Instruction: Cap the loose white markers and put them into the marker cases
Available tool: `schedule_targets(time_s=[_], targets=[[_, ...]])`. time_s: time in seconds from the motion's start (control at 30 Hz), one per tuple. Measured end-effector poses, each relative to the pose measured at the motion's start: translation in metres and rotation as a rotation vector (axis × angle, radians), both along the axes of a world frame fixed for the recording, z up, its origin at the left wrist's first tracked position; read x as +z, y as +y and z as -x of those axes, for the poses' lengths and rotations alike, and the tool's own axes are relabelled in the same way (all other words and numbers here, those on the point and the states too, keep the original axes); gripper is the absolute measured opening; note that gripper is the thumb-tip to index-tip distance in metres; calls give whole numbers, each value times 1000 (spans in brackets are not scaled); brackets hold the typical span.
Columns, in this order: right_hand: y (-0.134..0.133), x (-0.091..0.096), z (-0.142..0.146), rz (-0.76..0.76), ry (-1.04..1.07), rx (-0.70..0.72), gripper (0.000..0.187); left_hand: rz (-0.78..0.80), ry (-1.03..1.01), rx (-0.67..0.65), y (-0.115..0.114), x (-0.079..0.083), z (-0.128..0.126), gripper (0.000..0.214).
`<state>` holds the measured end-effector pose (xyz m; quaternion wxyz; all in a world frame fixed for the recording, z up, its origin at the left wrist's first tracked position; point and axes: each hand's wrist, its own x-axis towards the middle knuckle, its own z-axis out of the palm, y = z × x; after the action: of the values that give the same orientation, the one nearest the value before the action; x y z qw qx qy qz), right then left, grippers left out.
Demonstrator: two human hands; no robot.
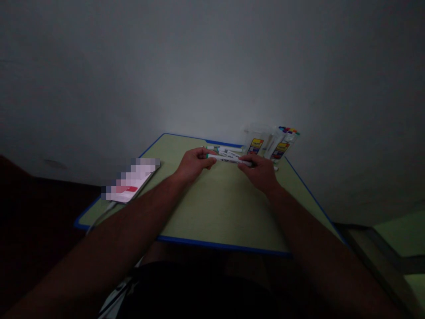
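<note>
Between my two hands a white marker with a green end (pixel 227 159) is held level above the table. Fingers and thumb of my left hand (pixel 196 162) close on its green end. At the other end, my right hand (pixel 259 169) grips the white barrel. Dark print, too small to read, runs along the marker's side. Just behind it, more white markers, some with green ends (pixel 232 149), lie on the table near the wall; my hands partly hide them.
Two clear plastic marker cases stand at the back right: one case (pixel 258 138) looks see-through, the other case (pixel 281 146) holds several colourful markers. A phone (pixel 133 181) with a cable (pixel 101 215) lies at the left. The table (pixel 212 208) has a blue edge and meets a wall (pixel 199 66).
</note>
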<state>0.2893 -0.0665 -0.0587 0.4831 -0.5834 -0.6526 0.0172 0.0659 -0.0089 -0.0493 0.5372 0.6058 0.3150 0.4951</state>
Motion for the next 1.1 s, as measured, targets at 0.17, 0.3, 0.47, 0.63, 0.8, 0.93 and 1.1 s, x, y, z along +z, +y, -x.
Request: schedule_targets(time_s=[0.17, 0.3, 0.47, 0.63, 0.8, 0.93, 1.1], targets=[[1, -1, 0, 23, 43, 19, 27, 28, -34, -7, 6, -5, 1, 21], [1, -2, -1, 33, 51, 3, 25, 74, -82, 1, 10, -6, 1, 18], [0, -1, 0, 25, 35, 5, 23, 118, -123, -17, 9, -4, 1, 21], [-2, 2, 6, 61, 16, 23, 19, 134, -170, -36, 8, -3, 0, 23], [-5, 3, 11, 109, 19, 72, 17, 114, -168, -73, 9, -5, -1, 23], [-6, 4, 11, 85, 24, 70, 17, 108, -150, -64, 9, -7, 0, 21], [-6, 5, 11, 80, 26, 61, 19, 118, -142, -68, 9, -6, 1, 24]])
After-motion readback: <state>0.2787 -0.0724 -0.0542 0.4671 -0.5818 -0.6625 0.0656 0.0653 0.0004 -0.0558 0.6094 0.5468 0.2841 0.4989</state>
